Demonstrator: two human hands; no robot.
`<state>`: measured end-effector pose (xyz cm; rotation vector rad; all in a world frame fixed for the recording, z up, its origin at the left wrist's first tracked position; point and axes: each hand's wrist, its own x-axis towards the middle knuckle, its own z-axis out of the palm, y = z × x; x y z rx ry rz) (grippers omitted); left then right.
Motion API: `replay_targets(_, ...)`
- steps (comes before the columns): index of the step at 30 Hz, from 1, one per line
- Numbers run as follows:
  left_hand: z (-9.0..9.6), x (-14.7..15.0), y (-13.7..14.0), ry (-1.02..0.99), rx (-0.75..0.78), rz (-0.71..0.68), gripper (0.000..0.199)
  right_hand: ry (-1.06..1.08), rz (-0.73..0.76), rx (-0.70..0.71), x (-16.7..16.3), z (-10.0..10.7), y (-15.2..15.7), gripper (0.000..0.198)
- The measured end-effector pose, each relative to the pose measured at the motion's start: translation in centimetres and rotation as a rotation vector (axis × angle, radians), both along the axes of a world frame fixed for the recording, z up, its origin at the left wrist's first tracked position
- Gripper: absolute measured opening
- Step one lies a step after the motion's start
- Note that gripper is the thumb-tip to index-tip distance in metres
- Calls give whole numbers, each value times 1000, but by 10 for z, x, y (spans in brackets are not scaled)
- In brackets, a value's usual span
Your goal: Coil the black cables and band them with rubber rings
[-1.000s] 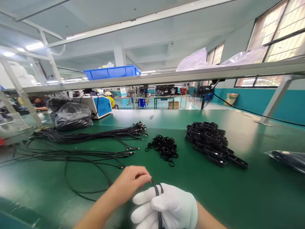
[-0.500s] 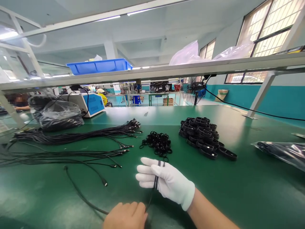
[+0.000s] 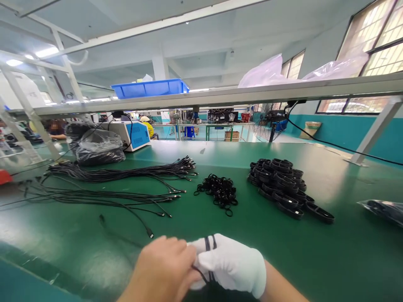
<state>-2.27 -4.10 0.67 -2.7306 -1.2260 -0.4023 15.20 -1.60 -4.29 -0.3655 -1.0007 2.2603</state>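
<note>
My right hand [image 3: 236, 265], in a white glove, has a black cable [image 3: 207, 243] looped around its fingers and holds it. My bare left hand [image 3: 166, 265] is closed on the same cable, right against the gloved fingers. The cable's loose end trails left over the table, blurred. Beyond my hands lies a heap of small black rings [image 3: 219, 188]. On the right is a pile of coiled black cables [image 3: 280, 181]. Uncoiled cables [image 3: 126, 171] stretch along the left, with several more [image 3: 126, 196] nearer to me.
A shelf [image 3: 214, 97] spans above the green table [image 3: 201, 156], carrying a blue tray [image 3: 151, 88] and plastic bags [image 3: 264, 73]. A blue-and-white machine [image 3: 138, 135] and a bagged bundle [image 3: 100, 147] stand back left. Another clear bag [image 3: 384, 209] lies at the right edge.
My left hand has moved up and right to meet the gloved hand, carrying the cable around its fingers. The gloved hand is lower, and the view has turned left.
</note>
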Motion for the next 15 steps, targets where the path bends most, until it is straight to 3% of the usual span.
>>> replay_targets(2,22,0,11,-92,-251,34,7,-16,144,12,0,-3,-5,47)
replay_targets(4,31,1,23,-256,-495,24,8,-46,225,-13,1,-4,-9,48)
replay_targets(7,18,4,34,-477,-715,-1,5,-83,246,-14,3,-4,-11,47)
replay_targets(11,-25,1,34,-570,-584,-6,23,109,156,-30,-3,4,-11,45)
replay_targets(15,-59,-12,20,-341,-293,153,27,317,-17,-106,-9,19,-4,32)
